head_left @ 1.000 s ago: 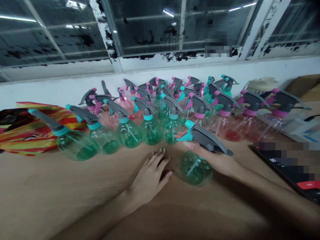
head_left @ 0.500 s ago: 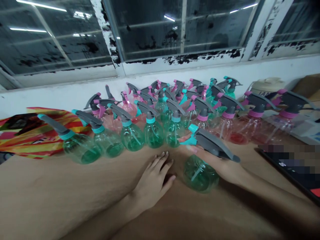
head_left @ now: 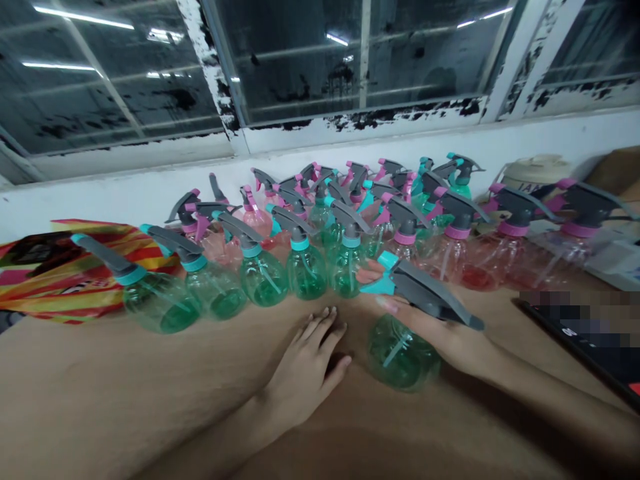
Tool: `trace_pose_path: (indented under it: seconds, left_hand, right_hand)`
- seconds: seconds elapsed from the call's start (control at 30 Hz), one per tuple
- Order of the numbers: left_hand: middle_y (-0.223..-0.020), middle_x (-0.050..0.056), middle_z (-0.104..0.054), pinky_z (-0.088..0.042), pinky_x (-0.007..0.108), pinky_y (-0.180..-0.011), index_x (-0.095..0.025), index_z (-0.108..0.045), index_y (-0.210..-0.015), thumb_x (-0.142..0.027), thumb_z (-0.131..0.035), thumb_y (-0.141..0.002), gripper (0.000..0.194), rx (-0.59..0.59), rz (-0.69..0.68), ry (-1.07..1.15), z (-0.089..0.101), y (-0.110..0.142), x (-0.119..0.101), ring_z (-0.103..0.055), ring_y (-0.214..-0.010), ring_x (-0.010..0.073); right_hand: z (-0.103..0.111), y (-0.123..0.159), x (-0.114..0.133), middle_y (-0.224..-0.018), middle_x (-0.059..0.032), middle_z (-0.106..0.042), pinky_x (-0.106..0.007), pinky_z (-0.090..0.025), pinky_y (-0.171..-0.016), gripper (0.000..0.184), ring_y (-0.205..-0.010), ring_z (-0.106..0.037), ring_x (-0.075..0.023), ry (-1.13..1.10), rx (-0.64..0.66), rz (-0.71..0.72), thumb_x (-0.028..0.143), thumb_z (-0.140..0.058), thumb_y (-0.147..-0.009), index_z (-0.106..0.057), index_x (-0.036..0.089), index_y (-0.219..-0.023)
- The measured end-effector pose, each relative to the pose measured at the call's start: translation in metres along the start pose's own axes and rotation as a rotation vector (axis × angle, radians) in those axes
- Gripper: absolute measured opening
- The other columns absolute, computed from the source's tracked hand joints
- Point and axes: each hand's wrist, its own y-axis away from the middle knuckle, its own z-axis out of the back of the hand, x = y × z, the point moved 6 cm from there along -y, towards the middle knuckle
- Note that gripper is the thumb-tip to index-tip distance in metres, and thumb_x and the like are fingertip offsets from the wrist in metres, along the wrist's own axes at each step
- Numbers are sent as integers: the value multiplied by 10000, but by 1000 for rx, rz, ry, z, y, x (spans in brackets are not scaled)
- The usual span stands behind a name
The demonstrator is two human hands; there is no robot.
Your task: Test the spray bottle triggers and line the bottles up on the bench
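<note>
Two bare hands: left hand (head_left: 305, 373), lower centre, palm down, fingers loosely spread, empty, on wooden table (head_left: 100, 393); right hand (head_left: 445, 337), right of centre, curled round the neck of one green trigger spray bottle (head_left: 403, 363). Dark-screened device (head_left: 600, 360), right edge. Striped plastic bag (head_left: 95, 287), left. Green spray bottles (head_left: 264, 277) and pink spray bottles (head_left: 447, 257), rows, mid-frame. Windows (head_left: 300, 60), top.

Spray bottles (head_left: 307, 275) behind the left hand (head_left: 304, 370)

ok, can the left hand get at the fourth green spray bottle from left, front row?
Likely yes: the left hand rests palm-down just short of that green spray bottle, with only tabletop between; the right hand's held bottle is off to the side.
</note>
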Motion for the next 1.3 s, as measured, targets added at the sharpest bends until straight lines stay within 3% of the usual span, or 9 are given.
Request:
trace_pose_path:
  seconds: [0.1,0.37,0.57,0.7,0.93,1.03,1.13,1.3]
  left_hand:
    - [-1437,167,-425,-345,485,-1073,-97,-480,-1320,-336,-481,-961,431,3,-1,3,-1,0,0,-357,-1348,282]
    - [-1430,150,-440,-342,482,-1077,-126,-465,-1326,-357,-442,-975,421,-37,3,51,0,2,2,-354,-1351,275]
    - [-1439,151,-427,-345,480,-1074,-134,-464,-1326,-350,-445,-971,416,-34,6,56,1,2,2,-357,-1349,275]
    - [-1445,141,-422,-349,478,-1071,-149,-463,-1323,-356,-440,-972,407,-54,4,62,2,2,2,-366,-1344,274]
    - [-1440,139,-429,-337,474,-1080,-144,-468,-1318,-354,-445,-971,407,-58,1,59,2,2,3,-363,-1345,273]
    - [-1439,131,-433,-340,468,-1077,-163,-470,-1316,-354,-439,-974,393,-61,7,71,3,2,2,-368,-1343,268]
    - [-1438,130,-434,-347,469,-1071,-165,-476,-1312,-355,-439,-973,390,-52,9,76,3,2,2,-371,-1341,266]
    - [-1425,143,-447,-347,473,-1071,-132,-485,-1305,-365,-432,-975,407,-50,-1,46,1,1,2,-372,-1338,271]
  right_hand:
    - [-1,-1,-5,-965,-35,-714,-423,-510,-908,290,-1020,-648,-259,-100,31,-47,372,-620,-840,-630,292,-1118]
    - [-2,-2,1,-1144,-40,-678,-418,-464,-998,316,-1100,-613,-239,-144,56,-64,366,-613,-840,-616,296,-1149]
    - [3,-2,4,-971,-18,-707,-349,-533,-857,165,-925,-673,-210,-43,1,-35,398,-608,-832,-644,276,-937]
    - [6,-1,2,-785,-6,-681,-353,-551,-685,156,-751,-668,-213,17,-48,-41,432,-614,-805,-617,276,-816]
    - [5,-2,0,-800,-19,-695,-357,-542,-602,229,-681,-662,-220,10,-62,-82,478,-638,-761,-648,277,-870]
    - [5,-2,-3,-802,-6,-700,-367,-547,-680,263,-728,-663,-217,7,-33,-78,458,-620,-796,-659,293,-998]
    - [5,-3,-3,-790,-1,-699,-383,-543,-763,221,-800,-666,-219,10,-23,-56,437,-604,-820,-675,290,-968]
    - [3,-4,3,-906,-25,-711,-426,-470,-964,263,-1089,-610,-247,-44,-13,-3,389,-623,-819,-657,294,-1063]
